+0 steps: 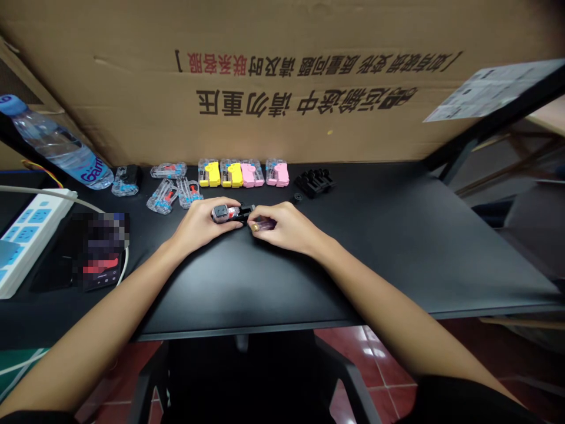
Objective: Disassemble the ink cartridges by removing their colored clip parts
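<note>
Near the middle of the black table (265,282), my left hand (198,227) is closed around a small clear device with black and red parts (225,213). My right hand (286,228) pinches a small purplish piece with a gold-coloured end (263,225), close to the device's right end. Whether the two pieces touch is hidden by my fingers. Behind my hands stand yellow cases (212,175) and pink cases (278,174) with clear parts. Clear devices with blue and red parts (162,196) lie to their left, and black pieces (314,181) to their right.
A water bottle (62,147) leans at the back left, beside a clear and black device (126,180). A white power strip (33,229), a cable and a phone (103,268) lie at the left. A large cardboard box (282,129) stands along the back edge.
</note>
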